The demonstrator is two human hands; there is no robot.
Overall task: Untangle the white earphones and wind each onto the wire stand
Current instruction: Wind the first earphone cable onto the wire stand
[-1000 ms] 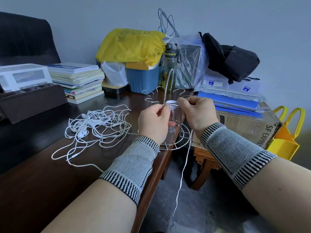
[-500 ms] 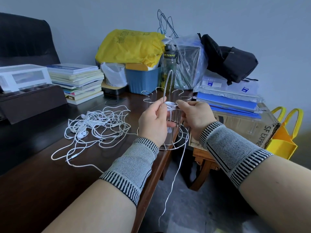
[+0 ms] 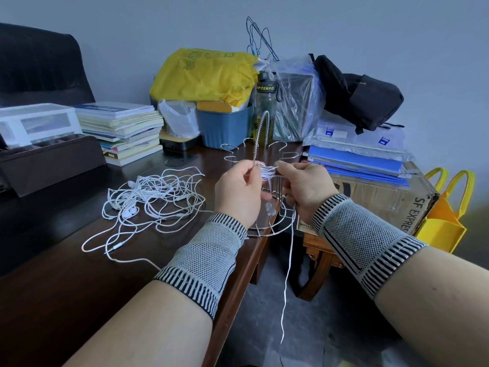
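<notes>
Both hands meet at the wire stand (image 3: pixel 267 186) on the bench (image 3: pixel 66 300) edge. The left hand (image 3: pixel 238 192) pinches 1 stand prong; the right hand (image 3: pixel 304 189) pinches the earphone cord (image 3: pixel 288 274) beside its coil (image 3: pixel 267 171). The loose tail hangs toward 6 o'clock from the right grip, so the right hand is nearer. The tangled earphones (image 3: pixel 150 197) lie at 9 o'clock.

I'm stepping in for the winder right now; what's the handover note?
Left hand pinches the silver wire stand at the desk edge. Right hand pinches the white earphone cable at the small coil wound on a prong; its tail hangs off the desk.
Done: part of one earphone wound.
Left: finish this tail, then untangle the white earphone pile on the dark wooden desk.
</notes>
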